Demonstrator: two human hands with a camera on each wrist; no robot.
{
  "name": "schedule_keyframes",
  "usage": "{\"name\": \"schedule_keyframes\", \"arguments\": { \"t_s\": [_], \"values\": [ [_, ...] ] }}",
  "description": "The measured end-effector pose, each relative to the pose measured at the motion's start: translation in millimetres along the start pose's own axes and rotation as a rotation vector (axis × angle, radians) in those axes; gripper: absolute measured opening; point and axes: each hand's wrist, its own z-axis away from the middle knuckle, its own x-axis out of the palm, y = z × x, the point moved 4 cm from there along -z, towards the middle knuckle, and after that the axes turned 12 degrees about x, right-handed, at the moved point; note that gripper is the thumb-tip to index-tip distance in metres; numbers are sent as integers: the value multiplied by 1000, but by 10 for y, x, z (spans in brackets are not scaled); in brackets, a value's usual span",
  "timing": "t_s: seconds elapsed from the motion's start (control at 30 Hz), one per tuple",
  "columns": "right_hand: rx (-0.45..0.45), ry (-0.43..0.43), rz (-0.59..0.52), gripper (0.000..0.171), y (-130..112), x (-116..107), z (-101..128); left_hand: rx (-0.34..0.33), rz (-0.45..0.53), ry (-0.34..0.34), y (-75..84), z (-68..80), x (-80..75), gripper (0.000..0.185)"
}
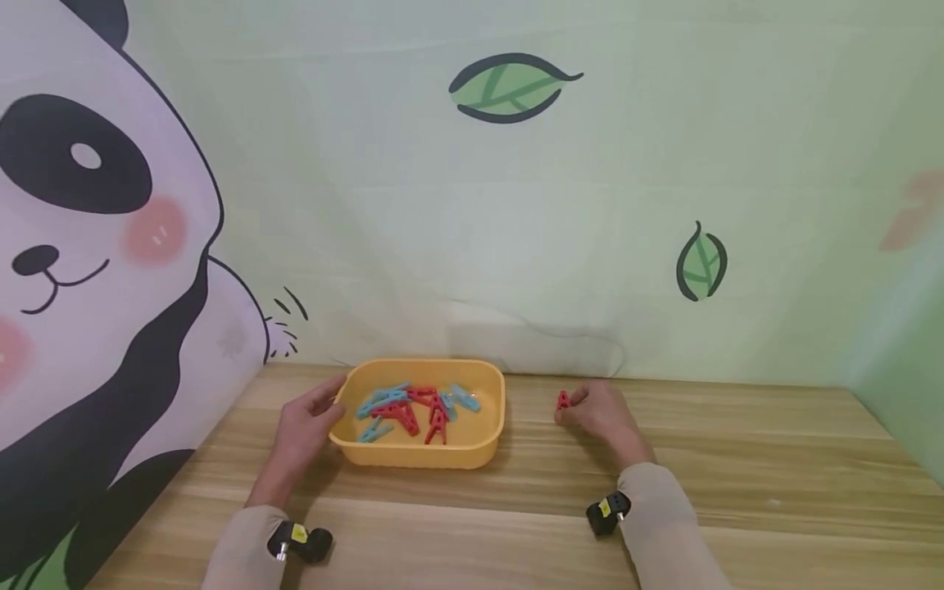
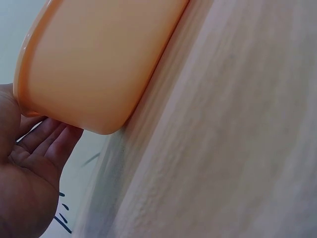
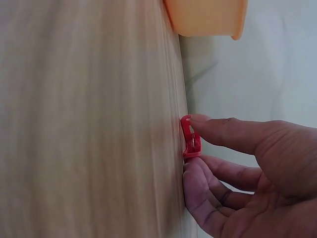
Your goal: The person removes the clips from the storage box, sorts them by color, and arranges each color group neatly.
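A yellow plastic basin [image 1: 416, 457] stands on the wooden table, holding several red clothespins [image 1: 402, 416] and blue clothespins [image 1: 465, 397]. My left hand [image 1: 306, 419] grips the basin's left end. In the left wrist view its thumb lies at the rim and its fingers [image 2: 64, 144] are against the outside wall. To the right of the basin, my right hand [image 1: 603, 414] pinches a single red clothespin [image 3: 188, 136] between thumb and fingers, right at the tabletop.
The wooden table [image 1: 774, 467] meets a pale fabric backdrop [image 1: 398, 205] printed with leaves and a large panda [image 1: 88, 246]. A thin cable [image 1: 549, 332] shows against the backdrop behind the basin. Small black cameras [image 1: 609, 514] are strapped on both wrists.
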Motion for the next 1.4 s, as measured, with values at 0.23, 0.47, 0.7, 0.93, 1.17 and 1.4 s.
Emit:
{"name": "schedule_keyframes", "arguments": {
  "t_s": [0.23, 0.47, 0.7, 0.93, 1.17, 1.4],
  "values": [
    [2, 6, -6, 22, -11, 27, -4, -1, -15, -2, 7, 12, -18, 53],
    [-22, 0, 2, 23, -17, 4, -10, 8, -14, 10, 12, -4, -14, 52],
    [-41, -6, -5, 24, -3, -19, -25, 13, 6, 16, 9, -19, -3, 52],
    [-68, 10, 25, 25, -2, -41, -27, 11, 9, 21, 18, -33, -8, 52],
    [-46, -12, 40, 33, -35, -93, -5, 8, 4, 18, 16, -29, -17, 52],
    [-122, 6, 0, 36, -232, -181, 106, 20, 12, 29, 2, 0, -3, 51]
  ]
}}
